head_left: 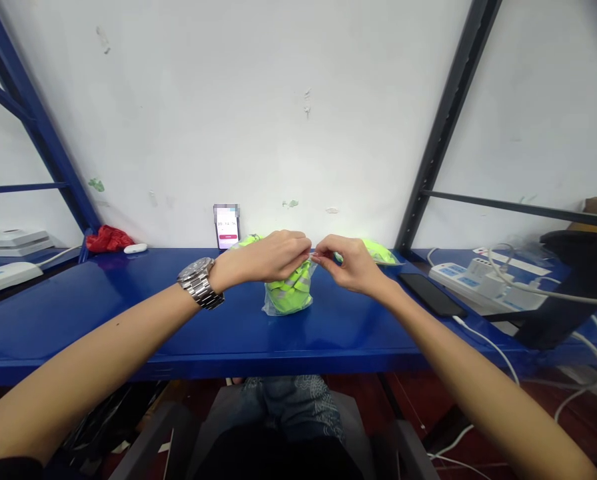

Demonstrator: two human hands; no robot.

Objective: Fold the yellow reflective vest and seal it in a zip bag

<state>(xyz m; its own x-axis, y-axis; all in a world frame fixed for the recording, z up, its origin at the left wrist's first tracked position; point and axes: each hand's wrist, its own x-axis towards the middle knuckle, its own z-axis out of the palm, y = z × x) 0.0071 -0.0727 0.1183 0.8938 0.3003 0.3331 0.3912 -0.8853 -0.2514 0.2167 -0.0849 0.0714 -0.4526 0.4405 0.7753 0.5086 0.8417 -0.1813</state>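
A clear plastic bag (289,299) holds a folded neon-yellow reflective vest (292,283) with grey stripes, just above the middle of the blue shelf. My left hand (273,255), with a metal watch on the wrist, pinches the bag's top edge. From the other side my right hand (346,261) pinches the same edge, its fingertips close to those of the left. Both hands hide part of the bag's upper end. Another bagged neon-yellow item (380,253) lies behind my right hand. More neon-yellow material (248,241) shows behind my left hand.
A phone (227,227) with a timer on screen leans on the wall. Red cloth (109,239) and a white case (135,248) lie at the left. At the right are a dark phone (431,295) on a cable and a white power strip (488,283), beside a shelf post (441,127).
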